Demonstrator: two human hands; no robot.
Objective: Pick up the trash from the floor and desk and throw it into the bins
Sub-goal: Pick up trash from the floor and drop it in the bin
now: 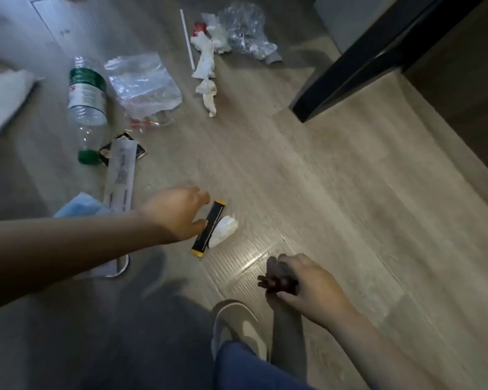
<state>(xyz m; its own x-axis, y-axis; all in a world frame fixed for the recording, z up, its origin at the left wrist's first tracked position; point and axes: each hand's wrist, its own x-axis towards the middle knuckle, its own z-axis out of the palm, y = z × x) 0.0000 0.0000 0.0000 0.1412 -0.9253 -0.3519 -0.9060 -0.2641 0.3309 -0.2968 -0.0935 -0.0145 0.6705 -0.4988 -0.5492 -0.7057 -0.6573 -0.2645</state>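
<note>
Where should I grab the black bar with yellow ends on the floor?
Probably pinch the black bar across its narrow middle, coming from above on its left side, where the left hand is. It lies flat, and a white tissue wad crowds its right edge.

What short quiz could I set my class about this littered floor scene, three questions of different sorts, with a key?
1. True or false: the clear plastic bottle with a green cap lies on its side on the wooden floor.
2. What lies right beside the black bar with yellow ends? A a crumpled white tissue; B a metal spoon; C a red apple.
3. Which hand holds the small dark red object?
Key: 1 true; 2 A; 3 the right hand.
</note>
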